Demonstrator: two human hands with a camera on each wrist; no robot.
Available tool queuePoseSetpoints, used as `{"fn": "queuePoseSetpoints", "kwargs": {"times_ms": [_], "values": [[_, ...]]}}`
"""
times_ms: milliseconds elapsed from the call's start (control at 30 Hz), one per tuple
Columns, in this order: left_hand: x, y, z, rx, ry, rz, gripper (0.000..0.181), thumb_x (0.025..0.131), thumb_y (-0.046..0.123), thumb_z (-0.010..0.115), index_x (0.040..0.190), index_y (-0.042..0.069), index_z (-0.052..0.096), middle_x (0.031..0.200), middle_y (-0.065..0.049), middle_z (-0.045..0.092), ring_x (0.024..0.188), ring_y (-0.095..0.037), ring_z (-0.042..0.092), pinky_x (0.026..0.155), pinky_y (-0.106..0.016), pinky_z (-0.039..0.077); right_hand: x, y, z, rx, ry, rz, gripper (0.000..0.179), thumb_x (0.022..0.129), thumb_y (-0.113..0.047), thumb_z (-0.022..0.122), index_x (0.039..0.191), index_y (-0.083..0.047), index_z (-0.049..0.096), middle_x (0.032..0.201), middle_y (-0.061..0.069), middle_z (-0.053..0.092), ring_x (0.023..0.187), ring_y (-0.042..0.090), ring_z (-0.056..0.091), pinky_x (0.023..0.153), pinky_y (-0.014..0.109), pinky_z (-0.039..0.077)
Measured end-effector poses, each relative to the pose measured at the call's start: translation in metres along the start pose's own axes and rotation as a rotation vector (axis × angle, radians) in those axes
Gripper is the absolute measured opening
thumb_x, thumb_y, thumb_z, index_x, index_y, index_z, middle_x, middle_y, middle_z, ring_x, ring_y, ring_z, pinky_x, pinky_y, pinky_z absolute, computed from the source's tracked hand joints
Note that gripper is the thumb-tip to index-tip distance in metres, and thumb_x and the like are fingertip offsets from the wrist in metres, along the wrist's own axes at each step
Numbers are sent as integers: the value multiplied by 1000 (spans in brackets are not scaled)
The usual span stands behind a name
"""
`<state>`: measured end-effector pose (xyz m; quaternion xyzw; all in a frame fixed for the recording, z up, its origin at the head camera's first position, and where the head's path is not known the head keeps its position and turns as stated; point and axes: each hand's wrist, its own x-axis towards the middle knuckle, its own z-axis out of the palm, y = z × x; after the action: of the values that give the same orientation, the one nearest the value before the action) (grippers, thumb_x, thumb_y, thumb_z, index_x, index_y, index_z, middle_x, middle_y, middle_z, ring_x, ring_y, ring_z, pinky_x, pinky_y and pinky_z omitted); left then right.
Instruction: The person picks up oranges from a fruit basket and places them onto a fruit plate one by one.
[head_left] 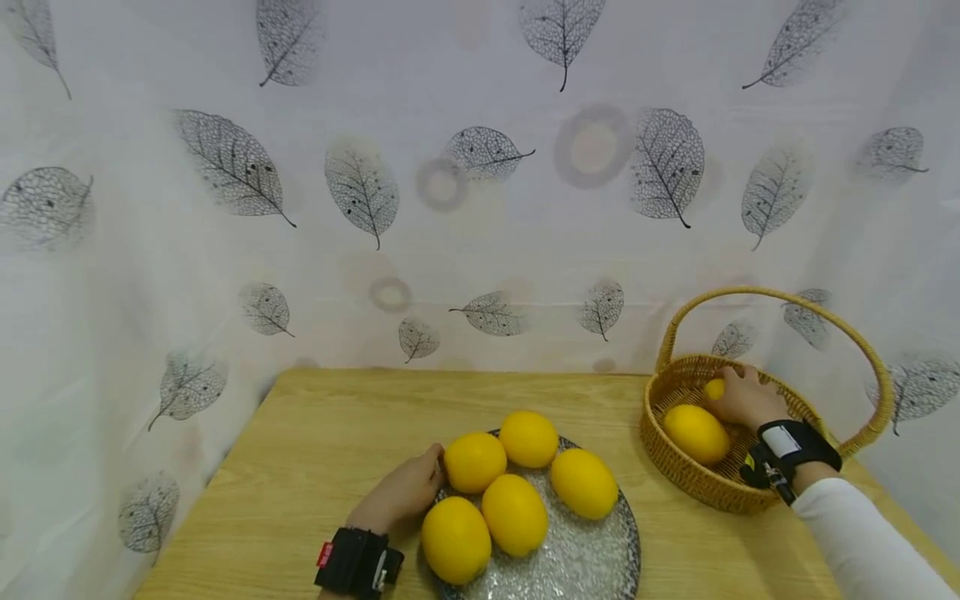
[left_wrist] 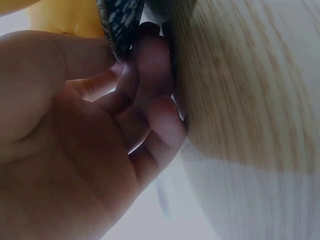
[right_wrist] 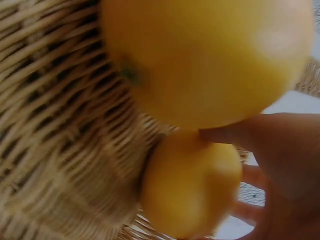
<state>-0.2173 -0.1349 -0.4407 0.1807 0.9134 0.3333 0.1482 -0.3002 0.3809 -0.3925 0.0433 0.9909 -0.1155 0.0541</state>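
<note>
My left hand [head_left: 402,493] grips the left rim of a round speckled grey plate [head_left: 581,554]. In the left wrist view, the thumb lies along the plate's dark rim [left_wrist: 121,30] and curled fingers [left_wrist: 155,65] reach beneath it. Several yellow-orange oranges [head_left: 514,514] sit on the plate. Over at the right, my right hand [head_left: 750,400] is inside a wicker basket [head_left: 690,475], its thumb and fingers around an orange [right_wrist: 192,185] that rests low against the weave. Another orange [head_left: 696,434] lies nearer the front of the basket, large in the right wrist view.
A tall arched handle [head_left: 780,292] rises over the basket. Both plate and basket stand on a light wooden table [head_left: 337,417]. Behind and beside it hangs a pale sheet [head_left: 480,242] with a leaf print.
</note>
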Motion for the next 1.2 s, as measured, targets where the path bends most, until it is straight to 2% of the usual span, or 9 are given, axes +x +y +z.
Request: {"fn": "queuePoseSetpoints", "kwargs": {"times_ms": [167,400,533,700,800,1033,1200], "values": [[0,-1,2,2,2,-2,19,100,9,43,116,2,50,97,-16,64,80,-21,54,70,-41,47,4,7,5,38,14,7,78,86,-39,62,138,11,30,134,54,12,104,78,23,78,82,35],[1,-2,0,0,1,-4,22,100,9,43,120,1,49,102,-17,63,82,-21,54,72,-41,47,6,5,3,34,21,17,80,85,-43,64,138,8,32,135,53,12,108,78,21,80,82,34],[0,-2,0,-1,2,3,21,100,8,43,118,1,49,99,-16,63,80,-21,54,70,-40,46,6,5,4,14,39,12,81,85,-43,64,138,8,32,134,52,15,106,76,25,78,81,36],[-1,0,1,-4,2,6,16,100,7,43,114,2,49,90,-13,61,75,-20,53,65,-37,43,7,4,6,29,36,25,75,86,-38,62,138,8,31,134,52,12,105,77,23,78,82,35],[0,-1,1,-3,3,3,18,99,8,43,115,2,49,92,-14,62,75,-20,53,64,-37,43,9,4,7,49,40,29,71,87,-33,61,135,9,31,134,53,11,105,78,21,79,83,34],[1,-2,-1,20,24,4,18,99,8,43,115,2,49,94,-15,64,76,-20,53,66,-38,45,11,12,6,80,71,-55,71,85,-34,65,131,13,37,130,55,19,105,75,25,80,77,33],[0,-2,0,8,13,3,18,100,8,43,116,2,49,98,-16,66,79,-20,55,68,-40,47,6,17,-5,83,48,-63,77,87,-40,63,134,15,36,127,55,25,107,69,33,79,72,38]]}}
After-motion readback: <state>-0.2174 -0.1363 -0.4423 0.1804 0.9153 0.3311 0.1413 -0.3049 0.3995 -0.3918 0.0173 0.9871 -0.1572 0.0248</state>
